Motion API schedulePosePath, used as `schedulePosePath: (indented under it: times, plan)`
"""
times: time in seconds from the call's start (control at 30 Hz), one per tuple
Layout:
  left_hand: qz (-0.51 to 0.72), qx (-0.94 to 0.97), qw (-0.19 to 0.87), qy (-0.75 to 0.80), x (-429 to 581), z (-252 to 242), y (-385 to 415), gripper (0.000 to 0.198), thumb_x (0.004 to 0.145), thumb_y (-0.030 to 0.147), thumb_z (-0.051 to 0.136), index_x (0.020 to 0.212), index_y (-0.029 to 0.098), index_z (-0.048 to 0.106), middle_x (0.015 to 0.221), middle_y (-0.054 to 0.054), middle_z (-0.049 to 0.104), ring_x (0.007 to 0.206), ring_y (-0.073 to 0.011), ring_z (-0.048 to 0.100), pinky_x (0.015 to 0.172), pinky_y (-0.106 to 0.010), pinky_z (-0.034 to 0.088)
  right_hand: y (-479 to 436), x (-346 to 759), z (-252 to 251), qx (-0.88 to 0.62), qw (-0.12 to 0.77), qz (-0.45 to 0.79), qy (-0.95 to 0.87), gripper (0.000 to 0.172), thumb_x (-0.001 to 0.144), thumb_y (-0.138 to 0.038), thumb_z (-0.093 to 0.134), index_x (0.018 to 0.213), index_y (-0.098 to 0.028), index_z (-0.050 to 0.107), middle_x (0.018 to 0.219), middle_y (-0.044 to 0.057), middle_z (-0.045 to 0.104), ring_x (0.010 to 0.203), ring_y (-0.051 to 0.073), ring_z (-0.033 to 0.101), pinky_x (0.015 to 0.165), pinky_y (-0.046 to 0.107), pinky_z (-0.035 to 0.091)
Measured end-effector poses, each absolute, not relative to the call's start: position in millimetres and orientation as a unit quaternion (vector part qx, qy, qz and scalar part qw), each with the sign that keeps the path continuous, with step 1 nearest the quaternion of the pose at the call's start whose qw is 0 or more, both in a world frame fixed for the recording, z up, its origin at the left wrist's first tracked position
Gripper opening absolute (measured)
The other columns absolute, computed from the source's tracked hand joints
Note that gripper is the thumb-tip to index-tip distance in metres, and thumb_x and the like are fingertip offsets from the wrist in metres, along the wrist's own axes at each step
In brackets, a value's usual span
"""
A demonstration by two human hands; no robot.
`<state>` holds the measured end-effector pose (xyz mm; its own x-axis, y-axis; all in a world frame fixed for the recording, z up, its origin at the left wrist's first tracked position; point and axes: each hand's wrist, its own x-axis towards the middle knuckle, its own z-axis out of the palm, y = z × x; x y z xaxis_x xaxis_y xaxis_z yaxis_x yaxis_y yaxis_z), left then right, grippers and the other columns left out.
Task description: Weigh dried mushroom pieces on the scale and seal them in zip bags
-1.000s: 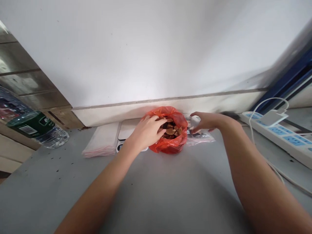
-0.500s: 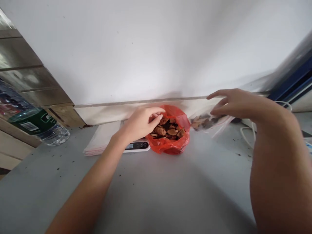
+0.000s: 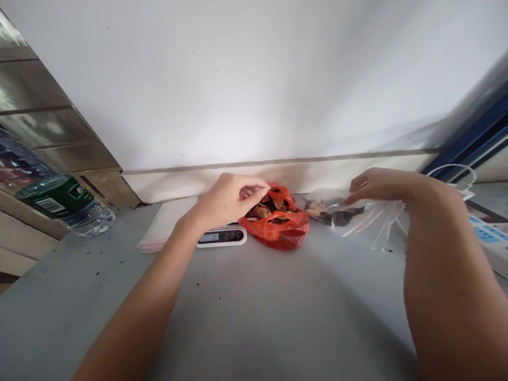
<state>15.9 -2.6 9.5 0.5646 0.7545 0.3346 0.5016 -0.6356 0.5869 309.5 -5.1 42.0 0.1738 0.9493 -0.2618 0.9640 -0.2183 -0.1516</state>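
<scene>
A red plastic bag [image 3: 289,233] with brown dried pieces inside stands near the wall, its mouth partly folded over. My left hand [image 3: 242,196] is closed at the bag's left rim, thumb and fingertips pinched together on the edge. To the right lies a clear zip bag [image 3: 337,211] holding brown and dark pieces. Over that clear bag is my right hand [image 3: 363,185], its fingers curled down and pressed together; what they grip, if anything, is hidden. A white digital scale [image 3: 222,237] shows beside the red bag, partly behind my left hand.
Flat clear bags [image 3: 159,227] lie in a stack left of the scale. A water bottle with a green label [image 3: 59,198] is at the far left. At the right are a white cable [image 3: 456,165] and a power strip [image 3: 488,235].
My right hand has come down onto the clear bag, and its fingers have drawn together. The red bag's mouth has narrowed, its front rim now folded over the pieces.
</scene>
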Motion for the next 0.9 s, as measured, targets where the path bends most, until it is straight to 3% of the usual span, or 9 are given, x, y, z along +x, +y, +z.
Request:
schedulePosePath:
  times: [0.07,0.2,0.3,0.43,0.5,0.6,0.7,0.8,0.9]
  plan:
    - [0.287,0.858,0.222,0.364,15.9,9.5,-2.5,0.025,0.095,0.029,0.057,0.1,0.021,0.08,0.108,-0.004,0.083,0.096,-0.0224,0.076,0.082,-0.033,0.06,-9.8,310.8,45.2,0.759,-0.019,-0.156,0.632,0.038,0.084,-0.015,0.065,0.048,-0.022,0.056,0.063,0.004,0.063,0.066,0.018,0.056,0.071,0.037,0.047]
    - [0.319,0.839,0.241,0.368,17.1,11.6,-1.6,0.025,0.098,0.031,0.058,0.103,0.018,0.08,0.111,-0.006,0.082,0.101,-0.0229,0.076,0.094,-0.035,0.059,-23.7,299.8,62.0,0.772,-0.171,-0.132,0.597,0.021,0.09,-0.026,0.07,0.07,-0.02,0.068,0.076,0.006,0.075,0.074,0.018,0.061,0.08,0.041,0.049]
    - [0.355,0.812,0.261,0.383,18.4,12.5,-0.4,0.033,0.1,0.037,0.06,0.119,0.016,0.076,0.12,-0.009,0.079,0.112,-0.0248,0.073,0.104,-0.038,0.056,-34.1,283.2,73.4,0.745,-0.282,-0.123,0.592,0.017,0.084,-0.028,0.075,0.072,-0.02,0.066,0.067,0.004,0.073,0.07,0.017,0.064,0.078,0.043,0.051]
    - [0.415,0.768,0.27,0.405,17.3,13.7,1.0,0.044,0.101,0.043,0.061,0.14,0.023,0.064,0.137,-0.009,0.071,0.135,-0.0277,0.062,0.11,-0.04,0.053,-41.0,262.3,75.3,0.594,-0.426,-0.195,0.654,0.016,0.073,-0.027,0.078,0.07,-0.021,0.064,0.063,0.003,0.073,0.067,0.017,0.07,0.068,0.035,0.056]
    - [0.435,0.749,0.291,0.406,14.3,15.2,1.6,0.041,0.101,0.046,0.061,0.137,0.026,0.065,0.131,-0.007,0.073,0.131,-0.0276,0.064,0.104,-0.04,0.057,-39.0,253.9,70.5,0.498,-0.436,-0.243,0.709,0.019,0.071,-0.031,0.08,0.071,-0.021,0.064,0.062,0.003,0.073,0.063,0.017,0.07,0.061,0.031,0.054]
    - [0.431,0.723,0.354,0.409,7.7,18.0,3.7,0.03,0.096,0.045,0.066,0.119,0.026,0.068,0.096,-0.003,0.075,0.098,-0.0243,0.075,0.08,-0.033,0.062,-30.4,242.1,59.7,0.412,-0.416,-0.305,0.751,0.025,0.071,-0.038,0.083,0.072,-0.021,0.065,0.061,0.002,0.071,0.06,0.017,0.069,0.056,0.029,0.053]
    - [0.454,0.679,0.39,0.426,1.3,20.0,8.3,0.018,0.088,0.035,0.072,0.101,0.025,0.063,0.075,0.001,0.067,0.072,-0.0187,0.072,0.059,-0.026,0.056,-19.7,232.3,48.4,0.436,-0.434,-0.34,0.711,0.025,0.073,-0.034,0.085,0.081,-0.021,0.065,0.065,0.0,0.071,0.061,0.016,0.068,0.056,0.027,0.052]
    - [0.51,0.626,0.383,0.449,-3.8,19.3,14.1,0.018,0.084,0.028,0.073,0.09,0.025,0.056,0.072,0.002,0.065,0.068,-0.0163,0.069,0.054,-0.023,0.053,-10.6,228.3,38.5,0.511,-0.427,-0.38,0.642,0.025,0.073,-0.028,0.087,0.086,-0.018,0.069,0.069,0.002,0.072,0.063,0.015,0.067,0.062,0.03,0.055]
    - [0.531,0.606,0.37,0.462,-8.9,14.2,19.3,0.02,0.083,0.026,0.073,0.088,0.025,0.053,0.073,0.002,0.065,0.072,-0.017,0.071,0.056,-0.024,0.054,-4.4,229.8,30.9,0.522,-0.38,-0.424,0.635,0.019,0.073,-0.03,0.086,0.072,-0.017,0.072,0.072,0.004,0.071,0.069,0.016,0.067,0.067,0.031,0.057]
